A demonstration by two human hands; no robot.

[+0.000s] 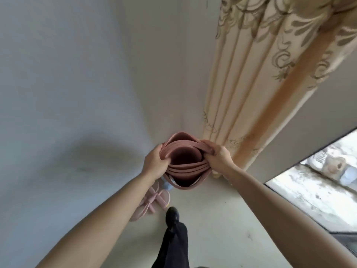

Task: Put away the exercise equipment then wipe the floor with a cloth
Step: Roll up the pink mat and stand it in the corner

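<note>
The rolled mat (185,171) is pinched at its rim by the left grip (154,164) and right grip (218,158); storing is judged nearly done, wiping of the floor (216,213) not yet begun.

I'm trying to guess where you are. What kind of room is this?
Probably a room corner at home: a patterned curtain hangs by a plain wall, pink slippers lie on the floor, and the left hand and right hand hold a rolled mat.
</note>
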